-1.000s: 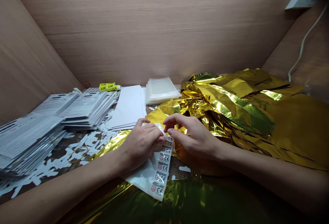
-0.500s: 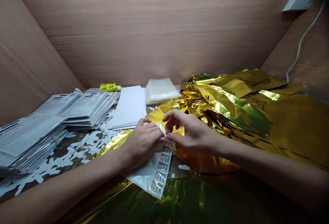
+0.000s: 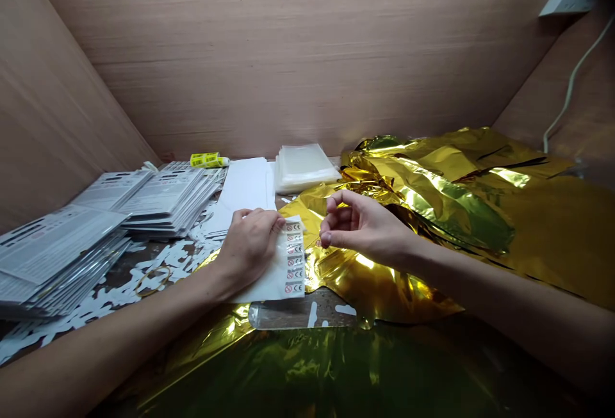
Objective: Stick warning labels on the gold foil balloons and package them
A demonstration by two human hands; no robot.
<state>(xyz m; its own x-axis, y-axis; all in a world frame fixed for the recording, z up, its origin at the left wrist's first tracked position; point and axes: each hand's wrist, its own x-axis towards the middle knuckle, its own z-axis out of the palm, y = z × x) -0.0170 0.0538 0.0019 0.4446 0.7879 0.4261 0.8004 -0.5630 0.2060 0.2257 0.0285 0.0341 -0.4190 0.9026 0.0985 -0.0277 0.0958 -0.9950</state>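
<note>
My left hand (image 3: 254, 242) is closed on the sheet of stickers (image 3: 295, 263), its fingers folded over the upper part. A column of small labels with red prohibition signs and CE marks runs down the sheet's right edge. To the right of it, my right hand (image 3: 358, 223) is raised, thumb and fingers curled together. At its fingertips shows a small clear sticker (image 3: 319, 244) with a red mark, apart from the sheet. Under and beside both hands lies gold foil (image 3: 336, 271).
Stacks of printed white packets (image 3: 57, 245) stand at the left beside scattered white paper offcuts (image 3: 168, 264). Farther back are a yellow-labelled tube (image 3: 209, 160), white cards (image 3: 246, 184) and a pile of clear bags (image 3: 305, 165). Crumpled gold foil sheets (image 3: 480, 200) spread over the right side.
My right hand has drawn away from the sheet to the right, with a sticker at its fingertips. My left hand has shifted the sheet left and up, turning it straighter.
</note>
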